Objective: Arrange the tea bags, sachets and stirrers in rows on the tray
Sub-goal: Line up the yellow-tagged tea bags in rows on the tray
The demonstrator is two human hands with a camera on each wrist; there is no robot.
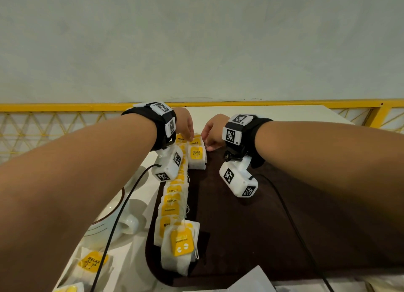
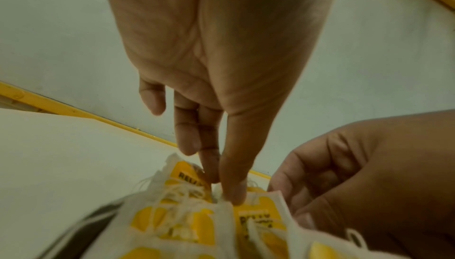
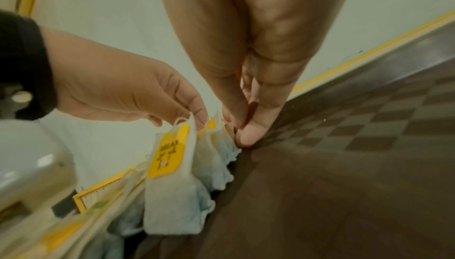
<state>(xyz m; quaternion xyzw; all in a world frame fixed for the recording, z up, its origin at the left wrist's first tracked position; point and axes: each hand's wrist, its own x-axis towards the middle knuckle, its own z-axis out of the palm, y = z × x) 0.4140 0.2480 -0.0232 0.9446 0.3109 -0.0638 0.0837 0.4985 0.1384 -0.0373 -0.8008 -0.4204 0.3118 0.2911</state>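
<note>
Both hands meet at the far end of the dark brown, round-cornered tray (image 1: 251, 237), right at its far edge. The left hand (image 1: 184, 123) reaches down with thumb and fingers closed on the top of a white paper tea bag with a yellow tag (image 2: 248, 210) — the pinch shows plainly in the left wrist view. The right hand (image 1: 213, 131) sits just beside it, thumb pressed against its fingertips (image 3: 248, 132) at the outer side of the standing bags; whether paper lies between them I cannot tell.

Below the left wrist a row of white tea bags with yellow tags (image 1: 172, 204) runs along the tray's left edge toward the person, overlapping one another, and the nearest bag lies tilted across the row's end. Under the right forearm the tray's brown surface is open across to its right side.

Outside the tray, under the left forearm, stand a white ceramic cup (image 1: 129, 223) on a white saucer with a brown rim line (image 1: 109, 213), and nearer still a loose white tea bag with a yellow "RELAX" tag (image 1: 90, 263) on the white tabletop (image 1: 284, 114). Beyond the hands a yellow metal railing (image 1: 65, 107) edges a pale wall.
</note>
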